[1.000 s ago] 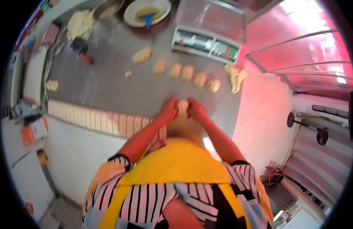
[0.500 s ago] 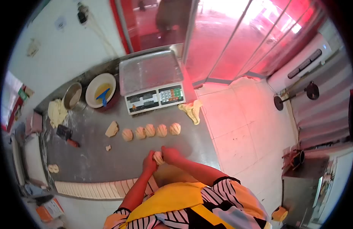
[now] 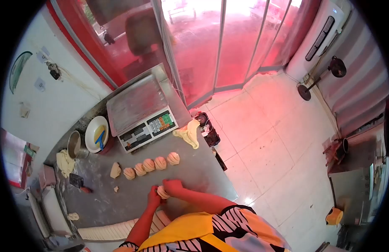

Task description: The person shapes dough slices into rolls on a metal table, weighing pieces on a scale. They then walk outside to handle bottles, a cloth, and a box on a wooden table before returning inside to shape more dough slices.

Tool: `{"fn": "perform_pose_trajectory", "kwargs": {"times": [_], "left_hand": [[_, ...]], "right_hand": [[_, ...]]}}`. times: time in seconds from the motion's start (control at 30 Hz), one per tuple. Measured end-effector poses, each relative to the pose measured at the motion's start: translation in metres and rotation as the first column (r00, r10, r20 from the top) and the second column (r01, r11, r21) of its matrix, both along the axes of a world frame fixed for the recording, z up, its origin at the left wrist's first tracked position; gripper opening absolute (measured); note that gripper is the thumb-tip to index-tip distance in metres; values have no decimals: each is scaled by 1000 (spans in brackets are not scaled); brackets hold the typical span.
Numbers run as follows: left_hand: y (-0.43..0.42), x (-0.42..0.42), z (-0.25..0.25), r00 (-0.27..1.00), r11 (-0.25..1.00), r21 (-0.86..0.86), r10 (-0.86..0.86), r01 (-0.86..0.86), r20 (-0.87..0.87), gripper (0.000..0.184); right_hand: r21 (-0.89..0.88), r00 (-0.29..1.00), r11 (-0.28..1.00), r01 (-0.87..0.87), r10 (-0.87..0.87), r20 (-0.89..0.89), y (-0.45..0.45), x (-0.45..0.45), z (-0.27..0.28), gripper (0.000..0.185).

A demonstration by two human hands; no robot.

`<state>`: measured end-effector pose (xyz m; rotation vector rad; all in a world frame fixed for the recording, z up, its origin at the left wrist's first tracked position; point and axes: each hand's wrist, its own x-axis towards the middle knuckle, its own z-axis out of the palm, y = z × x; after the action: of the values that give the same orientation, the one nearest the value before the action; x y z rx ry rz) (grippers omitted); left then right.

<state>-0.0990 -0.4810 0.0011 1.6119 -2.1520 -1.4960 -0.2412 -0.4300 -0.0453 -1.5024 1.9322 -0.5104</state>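
Both hands are closed around one twisted piece of dough point(image 3: 162, 192) above the metal table. My left hand point(image 3: 153, 196) grips it from the left, and my right hand point(image 3: 173, 187) holds its upper right side. Beyond them, several shaped dough pieces point(image 3: 148, 165) with ridged tops stand in a slanting row. A flat scrap of dough point(image 3: 115, 170) lies left of that row, with a small dough bit point(image 3: 116, 189) below it. Along the near edge runs a long strip of dough cut into slices point(image 3: 112, 229), partly hidden behind my left forearm.
A digital scale point(image 3: 140, 113) stands at the table's back. Left of it are a white bowl point(image 3: 92, 144) with a blue-handled tool and a metal bowl point(image 3: 72, 143). A scraper point(image 3: 76, 180) lies at left. Soft dough point(image 3: 188, 134) rests by the right edge.
The head view has turned, so the table and scale appear rotated and shifted left and lower. Both hands still hold the dough piece, whose twisted folds show slightly differently.
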Motion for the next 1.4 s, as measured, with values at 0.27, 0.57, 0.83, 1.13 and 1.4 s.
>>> {"fn": "perform_pose_trajectory", "kwargs": {"times": [0.27, 0.57, 0.83, 1.13, 1.4], "left_hand": [[21, -47, 16, 970, 974, 221, 0, 56, -244, 33], [3, 8, 48, 912, 943, 313, 223, -112, -345, 32], [16, 77, 33, 882, 937, 208, 338, -282, -328, 28], [25, 125, 20, 908, 965, -8, 244, -262, -340, 28], [63, 124, 8, 863, 996, 64, 85, -61, -499, 42]], "right_hand": [[14, 885, 985, 169, -158, 438, 44, -83, 19, 10], [43, 861, 925, 377, -367, 352, 18, -177, 5, 10], [7, 919, 953, 303, -294, 264, 22, -200, 19, 24], [21, 868, 896, -443, 423, 259, 42, 31, 67, 49], [18, 809, 869, -494, 452, 375, 39, 92, 37, 56]]}}
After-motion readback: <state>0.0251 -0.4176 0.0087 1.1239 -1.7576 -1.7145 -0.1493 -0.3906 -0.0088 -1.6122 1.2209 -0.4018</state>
